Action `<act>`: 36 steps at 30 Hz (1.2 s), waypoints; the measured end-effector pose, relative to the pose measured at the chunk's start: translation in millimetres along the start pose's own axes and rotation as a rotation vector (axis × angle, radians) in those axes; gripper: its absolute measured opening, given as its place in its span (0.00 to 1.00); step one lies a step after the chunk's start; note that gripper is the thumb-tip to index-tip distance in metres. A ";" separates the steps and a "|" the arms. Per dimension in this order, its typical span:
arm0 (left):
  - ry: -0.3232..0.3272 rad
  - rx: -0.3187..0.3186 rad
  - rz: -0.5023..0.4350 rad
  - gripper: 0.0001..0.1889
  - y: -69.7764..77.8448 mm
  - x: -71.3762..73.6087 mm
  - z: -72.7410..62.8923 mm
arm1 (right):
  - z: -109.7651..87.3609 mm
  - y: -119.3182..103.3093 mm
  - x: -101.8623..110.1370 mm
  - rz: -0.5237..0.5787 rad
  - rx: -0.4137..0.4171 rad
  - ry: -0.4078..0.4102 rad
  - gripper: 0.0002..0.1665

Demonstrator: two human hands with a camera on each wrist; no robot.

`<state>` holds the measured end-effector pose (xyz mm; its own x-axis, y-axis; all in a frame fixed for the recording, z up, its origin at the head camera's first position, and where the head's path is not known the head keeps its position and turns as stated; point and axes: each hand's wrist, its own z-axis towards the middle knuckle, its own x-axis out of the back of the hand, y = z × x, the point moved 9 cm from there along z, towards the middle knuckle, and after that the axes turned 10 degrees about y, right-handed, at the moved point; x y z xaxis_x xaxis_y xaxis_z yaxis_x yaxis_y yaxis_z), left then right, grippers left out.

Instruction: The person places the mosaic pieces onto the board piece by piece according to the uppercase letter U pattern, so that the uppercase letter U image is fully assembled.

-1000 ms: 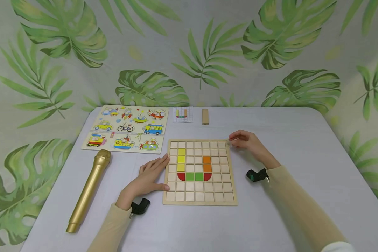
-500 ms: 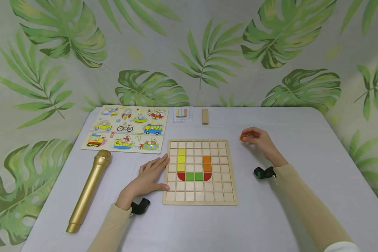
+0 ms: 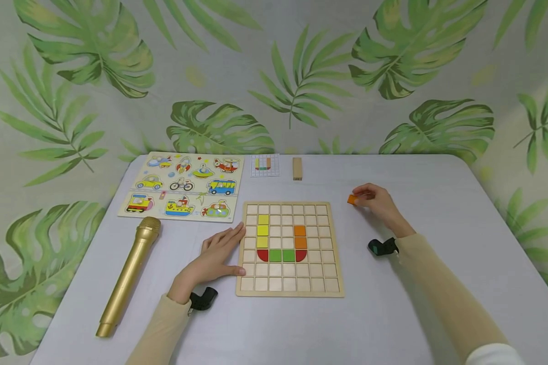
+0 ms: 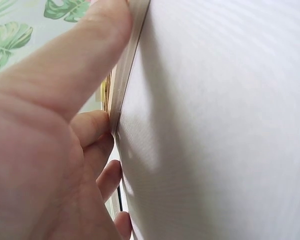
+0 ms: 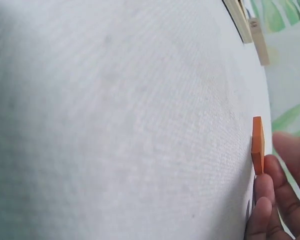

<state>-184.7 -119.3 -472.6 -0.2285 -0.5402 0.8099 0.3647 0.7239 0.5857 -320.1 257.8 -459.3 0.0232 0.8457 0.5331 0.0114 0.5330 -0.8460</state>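
A wooden grid board (image 3: 290,291) lies at the middle of the table, with a U of tiles in its cells. Yellow tiles (image 3: 263,230) form the left side, orange ones (image 3: 300,237) the right. Green tiles (image 3: 282,256) lie along the bottom between red rounded corners (image 3: 301,255). My left hand (image 3: 216,258) rests against the board's left edge, thumb and fingers spread. Right of the board, my right hand (image 3: 376,205) holds a loose orange square tile (image 3: 350,199) at its fingertips. In the right wrist view, fingertips touch one end of this tile (image 5: 258,142); the thumb is close by.
A knob puzzle board (image 3: 178,192) with vehicle pictures lies at the back left. In front of it is a gold microphone (image 3: 128,279). A small grid card (image 3: 265,166) with a U pattern and a wooden block (image 3: 298,169) lie behind the board.
My right hand has moved right, away from the board's top right corner. An orange tile has come into view at its fingertips. My left hand and the board have stayed put.
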 end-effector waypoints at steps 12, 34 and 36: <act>0.003 0.003 -0.016 0.52 2.0 1.5 -0.1 | 4.3 -2.6 -4.1 -0.147 0.007 0.036 0.17; 0.005 -0.003 -0.022 0.51 3.8 2.4 -0.7 | -6.7 -24.9 -27.1 0.111 0.043 -0.078 0.14; 0.004 -0.001 -0.023 0.51 3.5 2.3 -0.7 | -8.2 -29.9 -32.9 0.132 0.048 -0.098 0.14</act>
<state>-183.3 -118.3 -468.8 -0.2333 -0.5587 0.7959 0.3604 0.7105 0.6044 -313.0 213.8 -451.5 -0.0763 0.9056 0.4172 -0.0330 0.4159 -0.9088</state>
